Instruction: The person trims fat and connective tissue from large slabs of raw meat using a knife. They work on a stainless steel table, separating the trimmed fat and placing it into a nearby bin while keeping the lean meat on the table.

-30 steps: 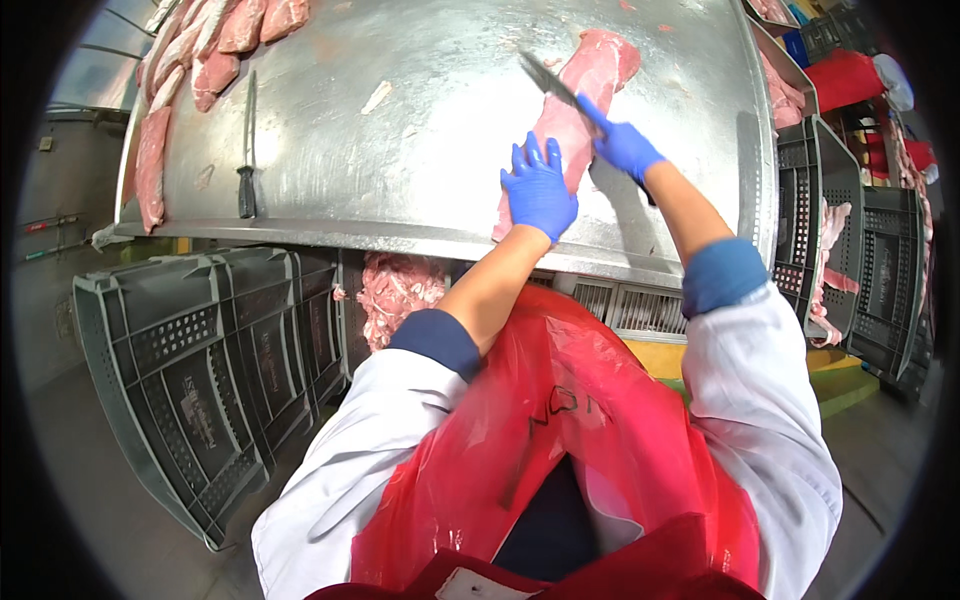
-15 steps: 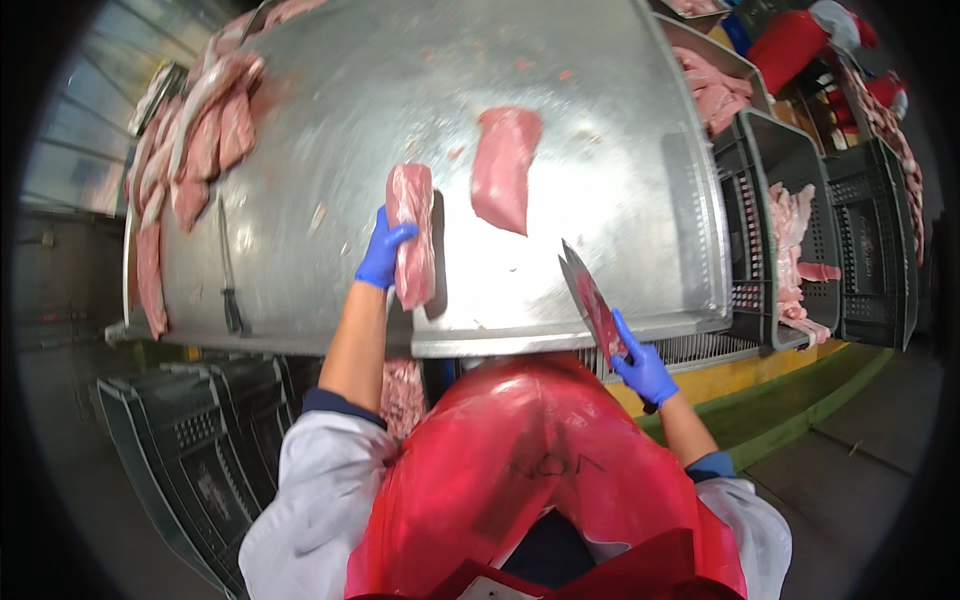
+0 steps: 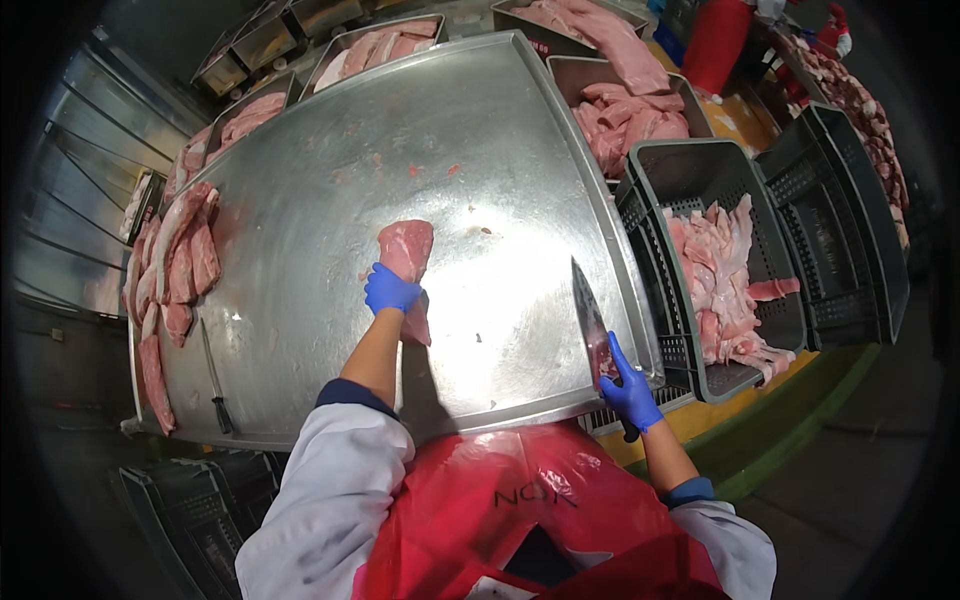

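My left hand (image 3: 391,289), in a blue glove, is closed around a pink cut of raw meat (image 3: 406,248) over the metal table (image 3: 500,130). More meat shows below the hand, and I cannot tell whether it is the same cut or a second one. In my right hand (image 3: 632,397), also gloved in blue, is the handle of a knife (image 3: 588,312). Its broad, pointed blade is smeared red and points away from me, above the table's right front corner.
At the left edge lie several meat strips (image 3: 178,255), with a sharpening steel (image 3: 214,375) near them. A dark crate (image 3: 650,165) of pale trimmings stands on the right. Metal trays of meat (image 3: 690,105) line the far side. Another person in red (image 3: 718,45) is at the far right.
My view has swung to the right. The separate cut that lay right of my left hand no longer shows apart; the left hand now grips meat there. The knife stays in my right hand.
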`<state>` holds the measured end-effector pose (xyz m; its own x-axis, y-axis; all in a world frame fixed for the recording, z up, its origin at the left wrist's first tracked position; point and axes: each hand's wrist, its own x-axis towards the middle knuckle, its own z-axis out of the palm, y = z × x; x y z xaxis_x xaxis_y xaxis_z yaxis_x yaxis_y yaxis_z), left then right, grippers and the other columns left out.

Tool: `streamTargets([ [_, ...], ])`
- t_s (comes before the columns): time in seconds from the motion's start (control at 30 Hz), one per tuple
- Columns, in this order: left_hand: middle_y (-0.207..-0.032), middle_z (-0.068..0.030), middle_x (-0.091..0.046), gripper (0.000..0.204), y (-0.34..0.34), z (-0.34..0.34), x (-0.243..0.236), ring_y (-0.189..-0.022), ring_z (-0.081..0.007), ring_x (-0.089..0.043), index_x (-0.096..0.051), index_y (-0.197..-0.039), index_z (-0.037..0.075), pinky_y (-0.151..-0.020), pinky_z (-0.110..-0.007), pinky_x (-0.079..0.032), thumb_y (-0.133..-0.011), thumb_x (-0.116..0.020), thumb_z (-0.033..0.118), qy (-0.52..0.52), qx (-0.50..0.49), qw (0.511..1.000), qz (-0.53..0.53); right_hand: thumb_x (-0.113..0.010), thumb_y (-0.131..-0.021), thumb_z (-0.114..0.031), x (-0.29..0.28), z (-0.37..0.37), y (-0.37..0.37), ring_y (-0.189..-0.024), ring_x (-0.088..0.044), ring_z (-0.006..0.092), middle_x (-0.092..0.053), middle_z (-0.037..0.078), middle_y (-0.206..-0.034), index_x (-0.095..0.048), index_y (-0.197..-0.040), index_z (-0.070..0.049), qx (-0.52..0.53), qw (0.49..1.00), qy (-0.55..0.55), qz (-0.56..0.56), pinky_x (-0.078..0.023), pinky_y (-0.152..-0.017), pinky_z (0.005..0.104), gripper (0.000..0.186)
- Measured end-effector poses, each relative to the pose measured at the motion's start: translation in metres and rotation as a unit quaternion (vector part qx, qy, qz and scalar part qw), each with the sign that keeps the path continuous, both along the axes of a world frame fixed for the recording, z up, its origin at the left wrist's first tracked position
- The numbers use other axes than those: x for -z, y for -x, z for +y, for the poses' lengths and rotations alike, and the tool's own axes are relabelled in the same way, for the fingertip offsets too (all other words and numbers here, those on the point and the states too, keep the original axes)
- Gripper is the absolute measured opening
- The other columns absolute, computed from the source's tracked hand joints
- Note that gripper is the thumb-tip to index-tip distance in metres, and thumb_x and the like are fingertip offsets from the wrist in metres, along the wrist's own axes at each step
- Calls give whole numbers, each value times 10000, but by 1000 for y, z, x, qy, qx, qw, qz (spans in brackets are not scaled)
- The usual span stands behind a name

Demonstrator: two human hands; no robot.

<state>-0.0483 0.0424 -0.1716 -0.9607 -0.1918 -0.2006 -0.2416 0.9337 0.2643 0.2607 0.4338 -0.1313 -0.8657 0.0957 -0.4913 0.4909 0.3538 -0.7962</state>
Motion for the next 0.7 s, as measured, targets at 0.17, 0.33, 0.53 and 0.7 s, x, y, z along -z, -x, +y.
streamTargets([
  [0.17,-996,-155,-701,548,-17,-61,60,-885,-237,-696,-615,-1191,-85,-854,-372,-577,-776,-778,234,-395,-48,904,-159,-544,-923,62,48,-1,1,-728,-566,84,-607,23,-944,-162,-1638,-184,3,990,97,102,-500,-680,244,847],
  [0.33,-1318,-140,-580,692,45,99,-65,-1181,-227,-570,-423,-1475,4,-1033,-368,-485,-860,-701,152,-768,83,633,-53,-516,-913,94,46,-50,64,-576,-551,92,-609,26,-822,-157,-1639,-248,17,976,218,27,-480,-495,243,880],
  [0.53,-1300,-193,-621,822,113,-31,-131,-1147,-264,-625,-299,-1557,34,-984,-349,-509,-875,-728,194,-467,150,869,60,-521,-917,74,77,-134,164,-515,-529,99,-611,47,-767,-163,-1636,-273,-63,975,211,17,-454,-441,247,874],
  [0.7,-1452,-242,-525,894,79,-385,26,-1302,-361,-555,-445,-1464,3,-1093,-415,-447,-758,-791,428,-166,-185,968,33,-503,-932,77,76,-205,207,-520,-528,109,-594,40,-773,-180,-1633,-276,-44,968,246,-25,-457,-440,256,849],
])
